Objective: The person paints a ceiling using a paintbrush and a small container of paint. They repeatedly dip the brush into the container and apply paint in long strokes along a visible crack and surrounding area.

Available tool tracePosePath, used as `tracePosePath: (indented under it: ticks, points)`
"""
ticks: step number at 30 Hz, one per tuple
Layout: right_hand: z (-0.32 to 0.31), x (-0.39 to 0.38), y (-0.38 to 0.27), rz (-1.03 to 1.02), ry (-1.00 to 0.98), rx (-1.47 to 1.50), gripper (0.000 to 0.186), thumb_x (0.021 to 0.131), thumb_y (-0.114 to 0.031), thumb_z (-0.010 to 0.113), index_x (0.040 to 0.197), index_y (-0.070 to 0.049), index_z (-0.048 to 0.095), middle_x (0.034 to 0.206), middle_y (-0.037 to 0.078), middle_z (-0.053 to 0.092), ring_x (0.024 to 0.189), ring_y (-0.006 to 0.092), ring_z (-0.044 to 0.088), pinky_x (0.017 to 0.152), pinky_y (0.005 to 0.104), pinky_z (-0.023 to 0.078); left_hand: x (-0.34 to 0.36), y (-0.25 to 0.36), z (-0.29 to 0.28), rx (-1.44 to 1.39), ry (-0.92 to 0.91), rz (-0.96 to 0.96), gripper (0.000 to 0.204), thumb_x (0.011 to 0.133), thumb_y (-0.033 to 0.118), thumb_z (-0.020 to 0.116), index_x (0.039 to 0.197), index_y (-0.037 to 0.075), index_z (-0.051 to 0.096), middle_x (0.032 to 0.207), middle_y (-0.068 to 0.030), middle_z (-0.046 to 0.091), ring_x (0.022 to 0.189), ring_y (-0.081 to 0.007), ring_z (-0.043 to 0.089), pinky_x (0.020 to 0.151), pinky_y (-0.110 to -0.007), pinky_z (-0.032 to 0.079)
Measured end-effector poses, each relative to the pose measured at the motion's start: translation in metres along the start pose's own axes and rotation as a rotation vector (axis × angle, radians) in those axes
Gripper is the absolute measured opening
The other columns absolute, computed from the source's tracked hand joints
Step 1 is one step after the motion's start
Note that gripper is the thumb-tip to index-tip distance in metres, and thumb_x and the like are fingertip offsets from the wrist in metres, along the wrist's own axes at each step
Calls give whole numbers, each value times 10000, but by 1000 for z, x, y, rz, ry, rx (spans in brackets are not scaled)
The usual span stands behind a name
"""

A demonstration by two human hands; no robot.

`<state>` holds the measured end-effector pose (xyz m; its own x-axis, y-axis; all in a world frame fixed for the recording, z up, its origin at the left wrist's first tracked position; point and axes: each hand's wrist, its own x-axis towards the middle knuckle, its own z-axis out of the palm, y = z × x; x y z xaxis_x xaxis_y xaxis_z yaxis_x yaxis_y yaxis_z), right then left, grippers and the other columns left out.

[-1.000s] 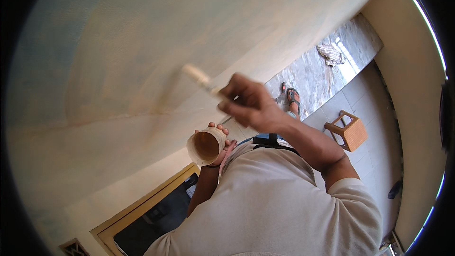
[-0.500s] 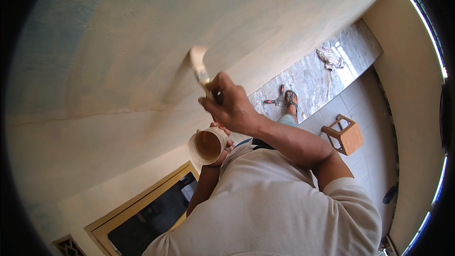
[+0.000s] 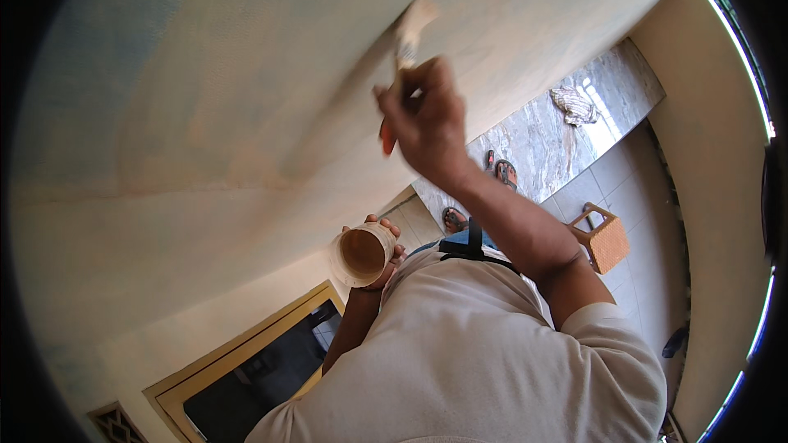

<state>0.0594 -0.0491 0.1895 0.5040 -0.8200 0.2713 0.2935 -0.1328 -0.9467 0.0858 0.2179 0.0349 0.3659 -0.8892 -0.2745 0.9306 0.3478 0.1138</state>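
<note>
My right hand is closed round the handle of a paintbrush, whose orange handle end sticks out below the fingers. The pale bristles bend against the wall, which has patchy bluish and cream paint; hand and brush are slightly blurred. Lower down, near my waist, my left hand wraps round a round cream-coloured cup. Its mouth tilts toward me and the inside looks brownish. My left fingertips show over its far rim.
A marble ledge runs along the wall's foot, with a crumpled striped cloth on it. On the tiled floor stands a tan woven-pattern stool. A yellow-framed dark window or door is at lower left. My sandalled feet show below.
My right hand has moved up and to the right with the paintbrush along the wall. The left hand and cup stay nearly in place. A second sandalled foot has come into view.
</note>
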Motion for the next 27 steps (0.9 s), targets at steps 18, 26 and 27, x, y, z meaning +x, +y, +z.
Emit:
tracePosePath:
  ticks: [18,26,27]
  points:
    - [-1,-29,-23,61,-253,-56,304,916,-81,764,1008,-13,482,686,68,606,631,78,556,530,288,441,0,2,5,-3,-25,-8,583,1017,576,521,1318,81,592,1252,-141,610,1207,-358,577,849,-508,588]
    - [-58,-53,-20,99,-201,369,184,1038,-52,608,1195,-14,519,959,159,709,690,113,637,587,226,504,-1,2,-13,10,38,47,593,1011,614,505,1312,110,588,1230,-137,617,1123,-384,616,784,-484,590]
    - [-68,-46,-22,161,-201,446,214,1049,-103,606,1217,2,524,948,153,710,727,118,650,607,239,511,-1,2,-17,7,7,37,595,1014,616,500,1316,110,586,1230,-140,617,1106,-389,625,776,-487,593]
